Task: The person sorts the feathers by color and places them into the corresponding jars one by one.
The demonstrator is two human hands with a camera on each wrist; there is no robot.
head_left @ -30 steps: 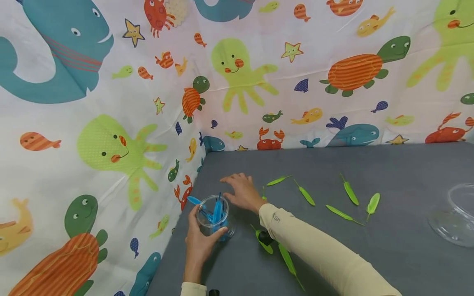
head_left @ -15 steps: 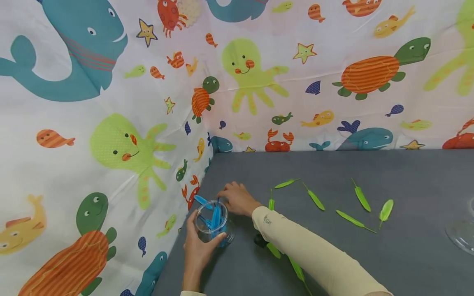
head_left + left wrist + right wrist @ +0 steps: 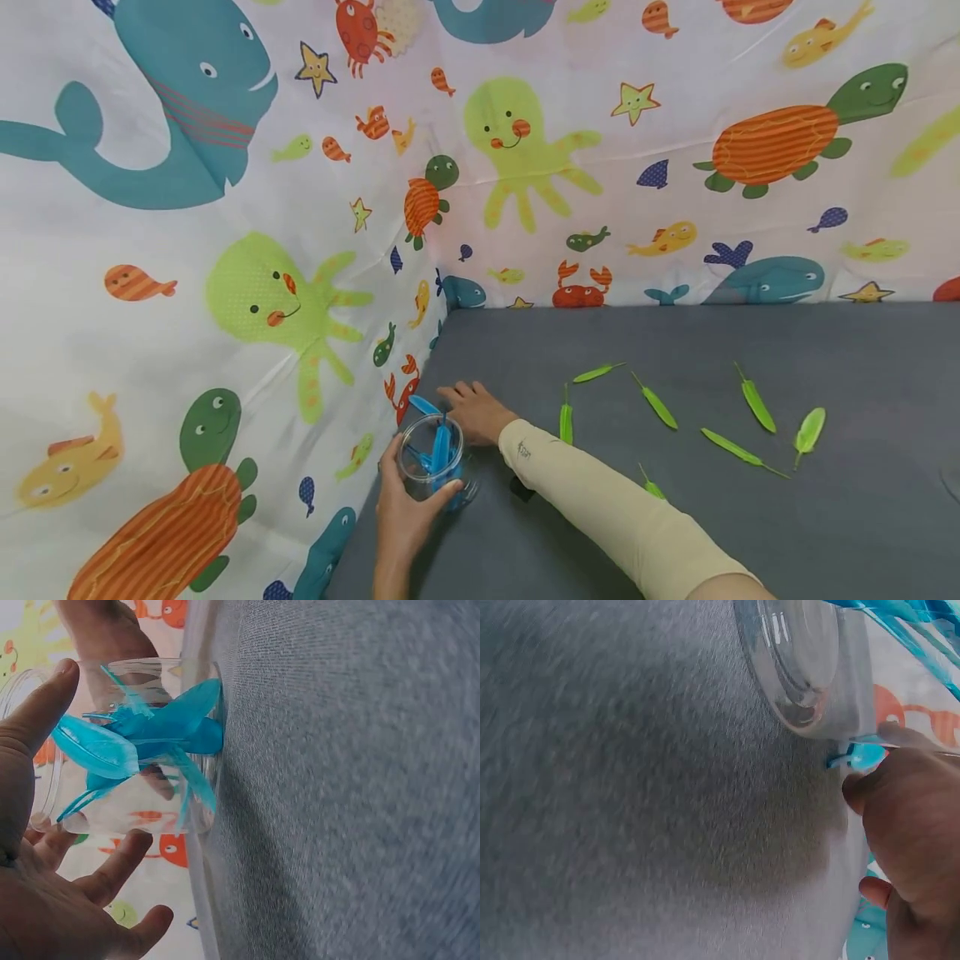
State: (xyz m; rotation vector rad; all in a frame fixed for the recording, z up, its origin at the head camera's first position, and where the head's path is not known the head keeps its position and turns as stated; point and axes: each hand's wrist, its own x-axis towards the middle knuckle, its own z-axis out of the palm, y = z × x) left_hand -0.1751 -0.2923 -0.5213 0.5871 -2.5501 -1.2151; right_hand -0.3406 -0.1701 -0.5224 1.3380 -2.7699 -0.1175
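Note:
My left hand [image 3: 403, 512] grips a clear jar [image 3: 430, 481] standing on the table at the left, thumb on the near side. Inside are several blue feathers [image 3: 161, 727], a few quills and tips rising to the mouth. Another blue feather [image 3: 424, 405] lies on the table just beyond the jar. My right hand [image 3: 480, 415] reaches behind the jar to it, fingers extended in the head view. In the right wrist view, the thumb tip [image 3: 853, 792] sits close beside this outer feather [image 3: 864, 756], with a gap showing between them.
Several green feathers [image 3: 756, 406] lie scattered on the grey table [image 3: 675, 333] to the right; my right sleeve [image 3: 600, 500] passes over that side and hides some. A curtain [image 3: 540, 192] printed with sea animals stands along the left and back edges.
The head view has turned left, taking the glass vessel at the right almost out of sight. My left hand has shifted the jar leftward over the table. My right hand has come down beside the outer blue feather.

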